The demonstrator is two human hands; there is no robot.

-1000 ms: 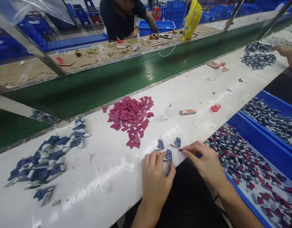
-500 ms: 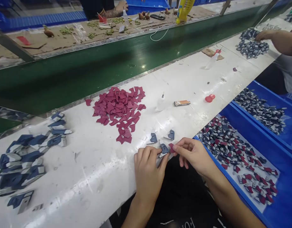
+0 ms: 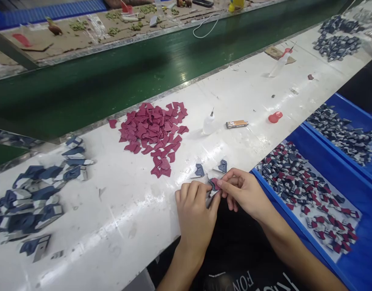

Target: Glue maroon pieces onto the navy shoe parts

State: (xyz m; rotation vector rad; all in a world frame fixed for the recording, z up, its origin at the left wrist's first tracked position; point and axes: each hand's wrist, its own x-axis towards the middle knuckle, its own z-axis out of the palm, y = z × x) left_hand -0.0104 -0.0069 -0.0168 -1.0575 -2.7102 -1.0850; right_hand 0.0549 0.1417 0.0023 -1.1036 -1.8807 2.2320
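Pinching a blue part in the left hand at the worktop's near edge; in the right hand, pinching a red piece over it. Just brought from beside the part onto its top, so seemingly being fitted. Untouched, as before: two loose blue parts just beyond; farther left, a red pile.

burgundy pile: 1 | needle-tipped bottles: 2 | lighter: 1 | parts bins: 2

I see one cam: head-worn, facing forward and down, hands close, worktop receding upper right.
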